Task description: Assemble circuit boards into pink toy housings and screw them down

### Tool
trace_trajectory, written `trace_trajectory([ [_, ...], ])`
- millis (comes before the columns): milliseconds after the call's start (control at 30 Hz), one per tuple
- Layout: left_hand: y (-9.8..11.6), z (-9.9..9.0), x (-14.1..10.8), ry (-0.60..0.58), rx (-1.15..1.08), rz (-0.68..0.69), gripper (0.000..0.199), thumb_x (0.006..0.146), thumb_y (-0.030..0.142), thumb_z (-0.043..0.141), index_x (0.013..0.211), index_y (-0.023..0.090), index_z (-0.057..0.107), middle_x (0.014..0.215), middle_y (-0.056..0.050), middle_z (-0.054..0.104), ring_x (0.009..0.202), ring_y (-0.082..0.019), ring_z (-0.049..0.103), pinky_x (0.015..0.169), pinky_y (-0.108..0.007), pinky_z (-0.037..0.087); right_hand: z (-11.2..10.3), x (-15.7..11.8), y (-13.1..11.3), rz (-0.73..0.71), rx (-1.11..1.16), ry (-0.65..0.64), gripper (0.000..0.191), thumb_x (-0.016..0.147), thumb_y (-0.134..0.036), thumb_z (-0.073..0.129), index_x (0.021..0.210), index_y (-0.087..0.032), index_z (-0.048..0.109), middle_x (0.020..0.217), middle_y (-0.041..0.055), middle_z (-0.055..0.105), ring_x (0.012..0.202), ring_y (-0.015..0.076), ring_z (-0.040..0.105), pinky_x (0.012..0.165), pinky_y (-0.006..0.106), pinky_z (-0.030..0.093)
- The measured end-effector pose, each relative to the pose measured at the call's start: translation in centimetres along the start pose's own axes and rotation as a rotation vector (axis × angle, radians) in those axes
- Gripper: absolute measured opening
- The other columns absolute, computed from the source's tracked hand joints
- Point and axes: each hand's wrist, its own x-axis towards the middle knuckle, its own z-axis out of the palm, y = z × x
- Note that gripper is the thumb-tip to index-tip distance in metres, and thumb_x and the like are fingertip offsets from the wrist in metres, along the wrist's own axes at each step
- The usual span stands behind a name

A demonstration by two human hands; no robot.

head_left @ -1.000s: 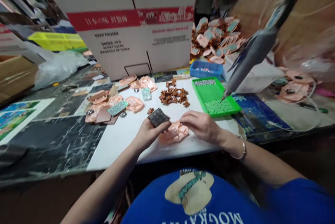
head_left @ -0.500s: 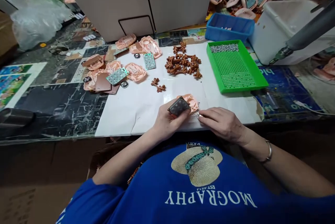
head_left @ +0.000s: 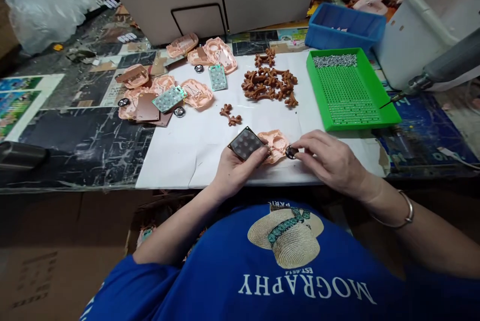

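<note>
Your left hand [head_left: 235,167] grips a thin, dark rectangular circuit board [head_left: 245,144] covered in round dots; your right hand [head_left: 332,158] pinches a small, shiny disc-shaped speaker [head_left: 290,152] just beside a moulded pink plastic shell [head_left: 276,144], near the front edge of the surface [head_left: 93,136]. Knobbly brown bone-shaped pieces [head_left: 275,77] lie farther back.

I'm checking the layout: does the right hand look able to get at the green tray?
Probably yes: nothing stands between the right hand and green tray, but that hand holds a disc.
</note>
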Motion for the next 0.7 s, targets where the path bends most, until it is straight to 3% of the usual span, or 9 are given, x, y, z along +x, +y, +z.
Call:
trace_trajectory([
  [200, -0.3, -0.2, 0.6, 0.039, -0.011, 0.011, 0.029, 0.090, 0.043, 0.069, 0.100, 0.016, 0.073, 0.095, -0.004, 0.076, 0.086, -0.014, 0.070, 0.082, -0.026, 0.058, 1.5, 2.9, 2.8, -0.097, -0.080, -0.090, 0.017, 0.103, -0.021, 0.043, 0.105, -0.015, 0.060, 0.094, 0.0104, 0.063, 0.088, 0.0229, 0.061, 0.077, 0.037, 0.055],
  [600, -0.6, -0.3, 0.9, 0.016, 0.054, 0.029, 0.023, 0.092, 0.037, 0.066, 0.100, 0.017, 0.072, 0.091, -0.003, 0.074, 0.083, -0.013, 0.068, 0.080, -0.025, 0.056, 1.7, 3.0, 4.0, -0.142, -0.074, -0.283, 0.026, 0.106, -0.024, 0.039, 0.104, -0.015, 0.063, 0.097, 0.0126, 0.064, 0.091, 0.0241, 0.060, 0.080, 0.040, 0.055],
  [700, -0.5, -0.3, 0.9, 0.008, 0.068, 0.051, 0.023, 0.093, 0.037, 0.065, 0.098, 0.016, 0.073, 0.090, -0.003, 0.074, 0.082, -0.013, 0.068, 0.079, -0.025, 0.056, 1.5, 3.4, 4.2, -0.233, -0.103, -0.336, 0.030, 0.106, -0.021, 0.035, 0.106, -0.015, 0.065, 0.095, 0.0121, 0.063, 0.088, 0.0235, 0.059, 0.077, 0.039, 0.054],
])
